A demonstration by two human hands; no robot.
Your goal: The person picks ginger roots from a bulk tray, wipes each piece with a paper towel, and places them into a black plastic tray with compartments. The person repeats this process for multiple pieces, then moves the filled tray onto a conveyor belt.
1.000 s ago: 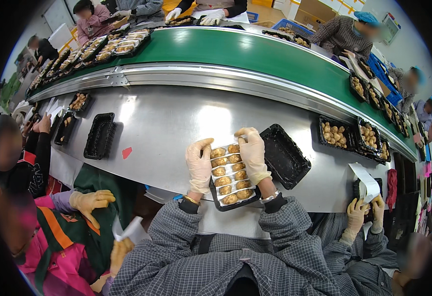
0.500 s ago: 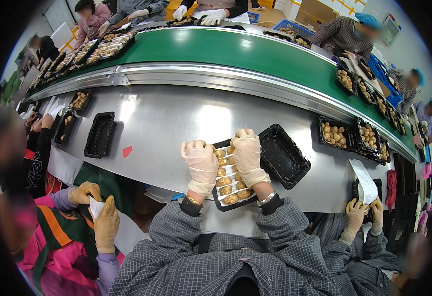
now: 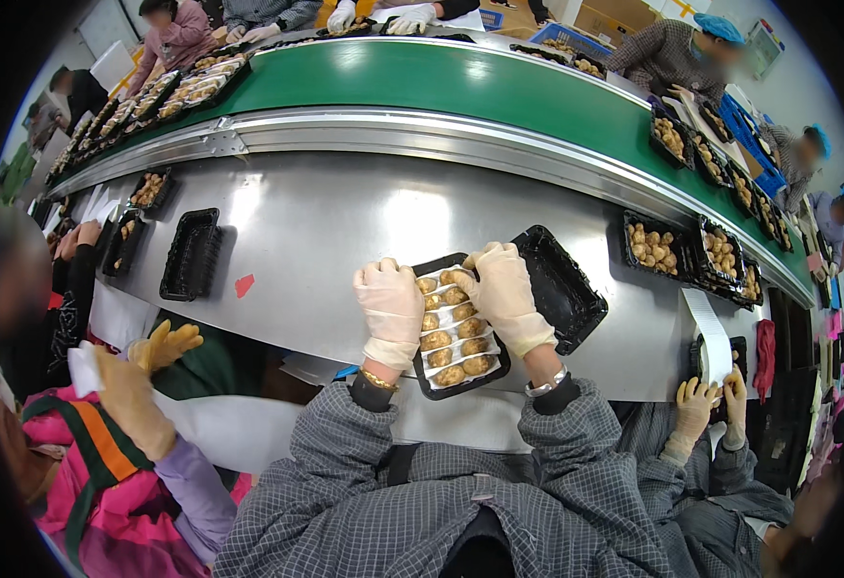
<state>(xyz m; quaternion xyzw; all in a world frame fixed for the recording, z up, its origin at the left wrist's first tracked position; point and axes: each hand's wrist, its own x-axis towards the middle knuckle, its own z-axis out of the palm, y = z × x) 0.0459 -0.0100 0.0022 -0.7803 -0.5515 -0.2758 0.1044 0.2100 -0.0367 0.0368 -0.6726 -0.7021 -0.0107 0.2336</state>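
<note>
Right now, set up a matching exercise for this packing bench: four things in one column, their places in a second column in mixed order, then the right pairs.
Things:
1. filled tray of round brown pieces
2. empty black tray
3. stack of empty black trays
4. small red scrap

Places:
A. on the steel bench, far to the left of the hands
B. between the left hand and the right hand
C. on the bench, between the stack and the left hand
D. just right of the right hand

Pairs: 1-B, 2-D, 3-A, 4-C
</note>
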